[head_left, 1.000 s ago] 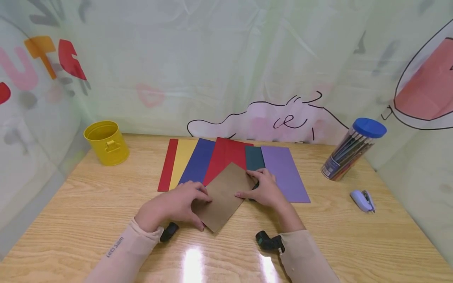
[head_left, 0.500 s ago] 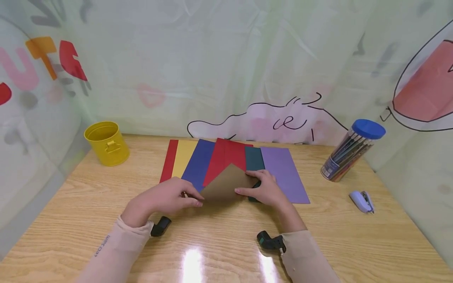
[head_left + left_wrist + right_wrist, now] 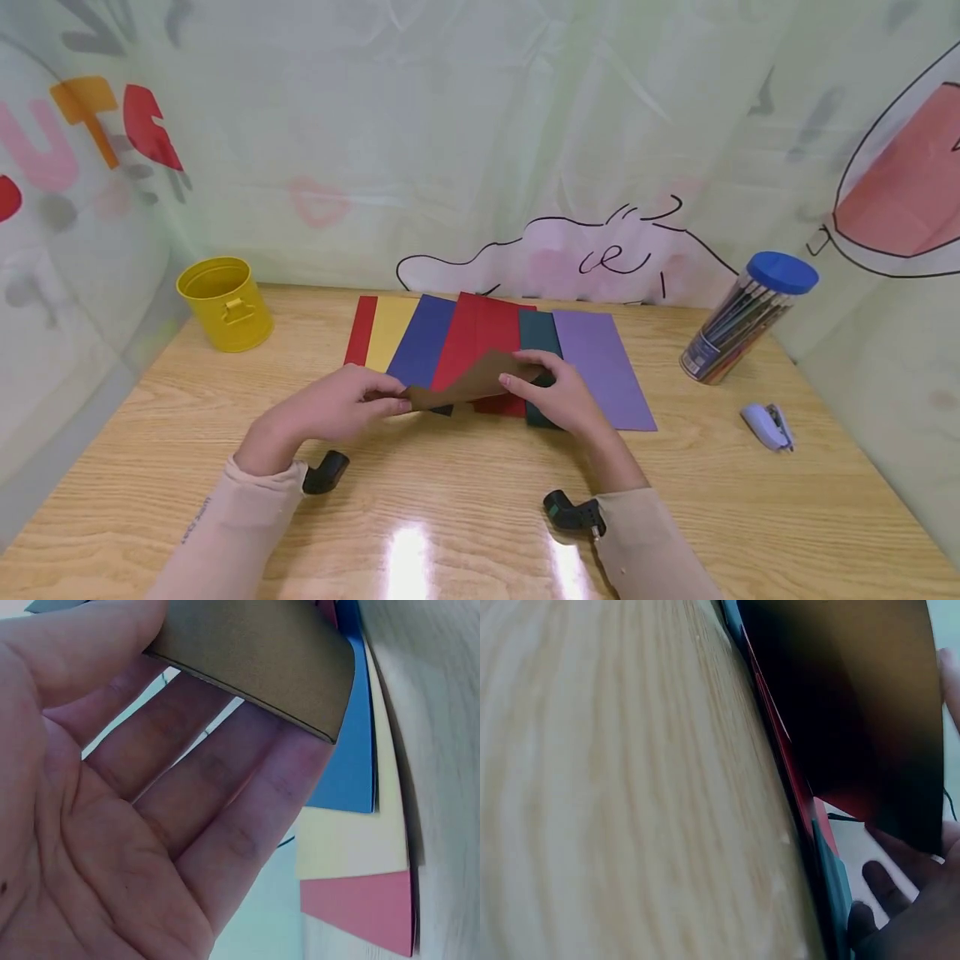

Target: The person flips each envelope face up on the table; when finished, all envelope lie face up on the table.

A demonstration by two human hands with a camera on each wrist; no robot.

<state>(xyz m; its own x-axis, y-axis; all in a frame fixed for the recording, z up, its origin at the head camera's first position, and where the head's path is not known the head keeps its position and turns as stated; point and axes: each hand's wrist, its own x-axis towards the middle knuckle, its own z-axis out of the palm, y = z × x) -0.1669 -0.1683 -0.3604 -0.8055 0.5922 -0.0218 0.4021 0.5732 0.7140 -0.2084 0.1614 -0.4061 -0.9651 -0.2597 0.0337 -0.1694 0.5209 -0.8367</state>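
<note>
1. The wooden table (image 3: pixel 150 467) fills the lower half of the head view, with a pale printed sheet (image 3: pixel 480 142) hung behind it.
2. A fan of paper sheets lies flat at the middle back of the table: a red strip (image 3: pixel 362 329), a yellow sheet (image 3: pixel 390 333), a blue sheet (image 3: pixel 420 342), a second red sheet (image 3: pixel 480 329), a dark green sheet (image 3: pixel 538 333) and a purple sheet (image 3: pixel 600 358), each overlapping the next.
3. The brown paper (image 3: pixel 468 383) is lifted off the table above the near edge of that fan, between the two hands, bowed upward.
4. The left hand (image 3: pixel 330 408) pinches the brown paper's left end, thumb on top and fingers (image 3: pixel 225 795) beneath.
5. The right hand (image 3: pixel 558 396) grips the paper's right end, fingers curled over its edge.
6. A clear tube of pencils (image 3: pixel 742 321) with a blue lid stands tilted at the far right.
7. A yellow tin (image 3: pixel 223 304) stands at the far left corner.
8. A small pale stapler (image 3: pixel 767 425) lies near the right edge, just in front of the pencil tube.
</note>
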